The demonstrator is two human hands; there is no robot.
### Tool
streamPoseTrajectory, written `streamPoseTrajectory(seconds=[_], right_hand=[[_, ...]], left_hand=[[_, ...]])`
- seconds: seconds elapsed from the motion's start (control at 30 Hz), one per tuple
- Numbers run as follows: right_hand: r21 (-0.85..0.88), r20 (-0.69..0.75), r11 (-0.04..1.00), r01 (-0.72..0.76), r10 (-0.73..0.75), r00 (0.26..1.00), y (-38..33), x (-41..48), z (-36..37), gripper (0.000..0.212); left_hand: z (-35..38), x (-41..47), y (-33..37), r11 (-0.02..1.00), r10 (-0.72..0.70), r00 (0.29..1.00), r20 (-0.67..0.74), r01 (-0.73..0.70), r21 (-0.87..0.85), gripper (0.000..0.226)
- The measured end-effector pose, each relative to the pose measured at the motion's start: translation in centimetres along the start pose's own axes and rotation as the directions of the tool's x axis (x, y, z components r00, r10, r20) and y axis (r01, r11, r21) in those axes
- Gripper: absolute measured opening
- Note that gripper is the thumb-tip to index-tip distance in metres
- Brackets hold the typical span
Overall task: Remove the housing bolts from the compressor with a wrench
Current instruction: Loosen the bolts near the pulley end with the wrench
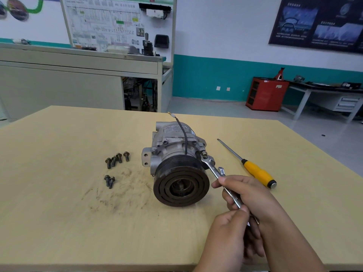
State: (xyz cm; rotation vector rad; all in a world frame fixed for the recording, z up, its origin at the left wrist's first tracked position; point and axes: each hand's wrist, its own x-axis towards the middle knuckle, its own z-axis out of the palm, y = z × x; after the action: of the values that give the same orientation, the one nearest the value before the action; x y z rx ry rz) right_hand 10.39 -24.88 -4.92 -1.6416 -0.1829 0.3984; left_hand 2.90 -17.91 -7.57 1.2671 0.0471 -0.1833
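item 1, nearest: your left hand (pixel 228 232), low by the near edge of the table (pixel 59 222), thumb and fingers pinching the tail end of the wrench (pixel 215 170).

item 2: your right hand (pixel 251 195), just beyond the left, fingers curled round the middle of the wrench shaft.

item 3: the wrench, slanting up and left from your hands. its open-end head sits on a bolt (pixel 204 154) seated in the right-hand flange of the compressor (pixel 172 148). a second small open-ended tip shows just beside the shaft, above your right index finger; you cannot tell what it belongs to.

item 4: the compressor, lying at the middle of the table, dark pulley (pixel 181 186) facing you, a black wire (pixel 184 136) arching over the housing.

item 5: six loose bolts on the tabletop left of the compressor, apart from it: a pair (pixel 109 181) nearer you, a cluster of four (pixel 117 159) just behind.

item 6: a screwdriver (pixel 257 172) with a yellow handle, right of the compressor, blade pointing away from you.

item 7, far: a red cabinet (pixel 267 94) on the floor, shelves open, contents too dark to tell. beside it, a workbench (pixel 306 91) with a drawer unit (pixel 348 104), drawers closed. at left, a grey cabinet (pixel 59 89), its open bay holding cables and machine parts.
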Motion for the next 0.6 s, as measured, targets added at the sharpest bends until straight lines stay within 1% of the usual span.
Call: streamPoseTrajectory(seconds=[0.2, 0.53, 0.6], right_hand=[[0.04, 0.043, 0.999, -0.003, 0.001, 0.999, 0.35, 0.07, -0.26, 0.029], [0.152, 0.103, 0.987, -0.046, 0.031, 0.994, 0.78, 0.62, -0.29, 0.031], [0.152, 0.108, 0.987, -0.049, 0.032, 0.994, 0.77, 0.66, -0.33, 0.032]], left_hand=[[0.29, -0.25, -0.07, 0.996, 0.016, 1.0, -0.019, -0.015, 0.093, 0.057], [0.1, -0.09, -0.11, 0.981, 0.08, 0.997, -0.02, -0.075, 0.181, 0.053], [0.03, 0.02, -0.21, 0.981, 0.084, 0.996, -0.018, -0.08, 0.174, 0.053]])
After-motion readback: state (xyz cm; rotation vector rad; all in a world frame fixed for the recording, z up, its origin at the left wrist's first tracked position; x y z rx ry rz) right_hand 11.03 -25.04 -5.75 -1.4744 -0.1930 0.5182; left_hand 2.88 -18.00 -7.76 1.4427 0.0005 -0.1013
